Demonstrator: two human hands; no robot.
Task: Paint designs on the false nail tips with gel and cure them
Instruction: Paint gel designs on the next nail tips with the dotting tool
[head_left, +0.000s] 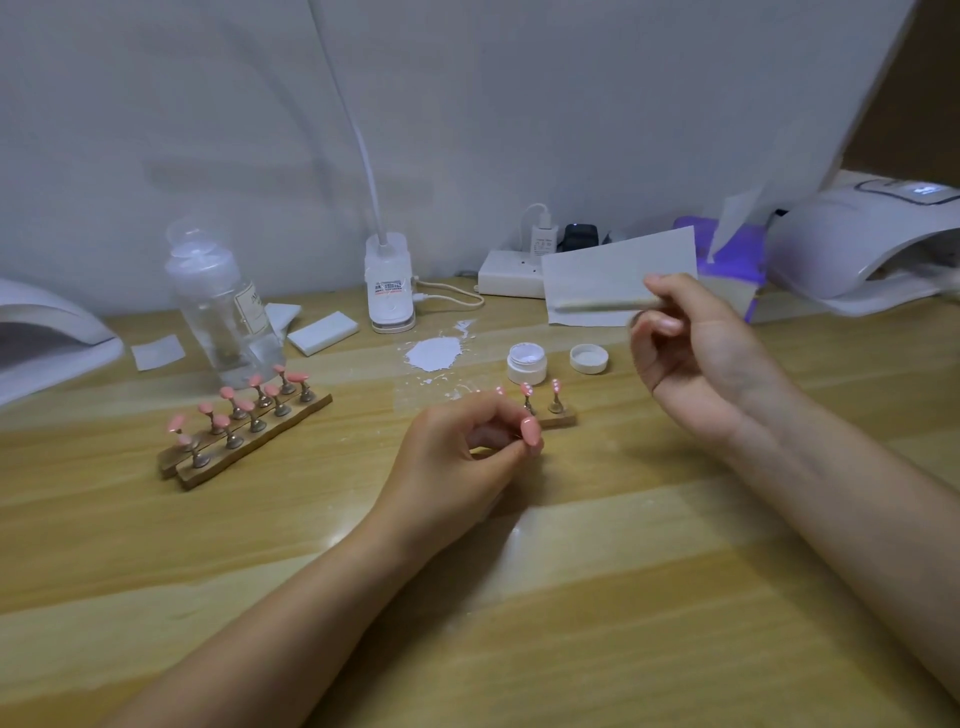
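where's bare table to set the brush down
Bare wood lies in front of both forearms, and between the nail racks and the left hand. Crowded: around the jar, lid, white spill and bottle.

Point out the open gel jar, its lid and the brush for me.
gel jar (527, 365): head view, on its white side wall.
lid (588, 358): head view, on its rim.
brush (602, 304): head view, mid-handle, left of the right hand (696, 353).
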